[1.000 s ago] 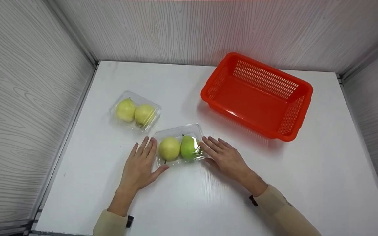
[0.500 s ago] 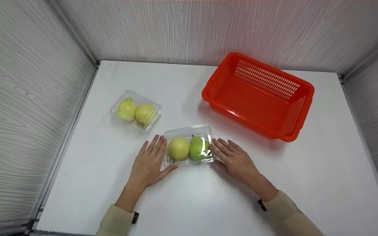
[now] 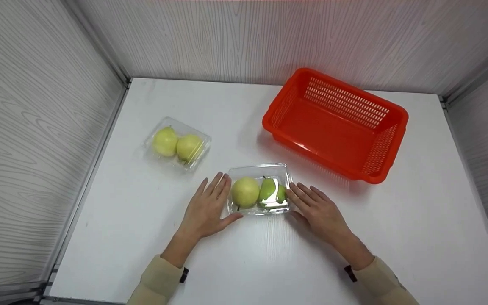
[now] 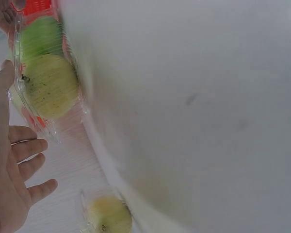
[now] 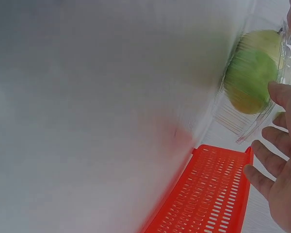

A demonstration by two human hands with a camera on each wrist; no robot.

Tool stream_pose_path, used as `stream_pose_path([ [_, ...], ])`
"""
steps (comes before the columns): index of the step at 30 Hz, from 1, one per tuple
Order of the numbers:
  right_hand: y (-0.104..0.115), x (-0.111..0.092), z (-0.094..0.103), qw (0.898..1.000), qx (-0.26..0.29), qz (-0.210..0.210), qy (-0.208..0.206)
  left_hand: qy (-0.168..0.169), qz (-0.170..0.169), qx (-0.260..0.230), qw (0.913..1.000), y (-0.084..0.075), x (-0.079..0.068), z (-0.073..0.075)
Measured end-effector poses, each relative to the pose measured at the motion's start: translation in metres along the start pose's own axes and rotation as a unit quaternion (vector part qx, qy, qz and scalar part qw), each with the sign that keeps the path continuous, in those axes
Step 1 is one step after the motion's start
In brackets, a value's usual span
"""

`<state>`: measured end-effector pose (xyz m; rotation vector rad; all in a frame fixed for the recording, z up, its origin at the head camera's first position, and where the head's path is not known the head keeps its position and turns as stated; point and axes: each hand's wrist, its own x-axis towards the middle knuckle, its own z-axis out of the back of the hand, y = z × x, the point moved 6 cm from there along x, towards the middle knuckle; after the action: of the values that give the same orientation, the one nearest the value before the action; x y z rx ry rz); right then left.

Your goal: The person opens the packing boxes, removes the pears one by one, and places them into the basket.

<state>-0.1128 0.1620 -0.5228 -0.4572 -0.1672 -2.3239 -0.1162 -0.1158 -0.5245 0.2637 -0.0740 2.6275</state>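
A clear plastic clamshell box [image 3: 250,172] lies on the white table between the two hands, holding a round yellow pear [image 3: 245,192] and a greener pear [image 3: 268,189]. Straight fingers of my left hand [image 3: 205,209] touch the box's left end, thumb along its near corner. At the right end, the fingertips of my right hand [image 3: 322,214] touch the box, the fingers extended. In both wrist views the hands look flat beside the box. Farther back to the left sits a second clear box [image 3: 172,123] with two yellow pears [image 3: 164,141] inside.
A red plastic basket [image 3: 324,131] with slotted sides stands at the back right, its inside bare. Wood-grain panels [image 3: 210,38] border the white table [image 3: 417,220] at the back and on both sides.
Both hands and the box between them have slid to the right together, with the box turning slightly. The second box and the basket have stayed in place.
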Motion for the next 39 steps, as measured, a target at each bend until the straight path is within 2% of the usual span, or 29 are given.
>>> stream_pose_path([
  [6,-0.003,-0.008,0.005,1.0,-0.005,-0.001,-0.006,-0.007,-0.021,0.016,0.9996,-0.007,0.006,-0.001],
  [25,-0.015,-0.036,0.019,1.0,-0.004,-0.025,-0.007,0.016,-0.062,-0.009,0.9979,-0.027,0.03,-0.008],
  [34,-0.019,-0.043,0.022,0.999,-0.005,-0.04,-0.013,0.04,-0.057,-0.015,0.9975,-0.033,0.037,-0.012],
  [39,-0.02,-0.045,0.021,0.999,-0.005,-0.051,-0.008,0.041,-0.053,-0.023,0.9975,-0.035,0.037,-0.012],
])
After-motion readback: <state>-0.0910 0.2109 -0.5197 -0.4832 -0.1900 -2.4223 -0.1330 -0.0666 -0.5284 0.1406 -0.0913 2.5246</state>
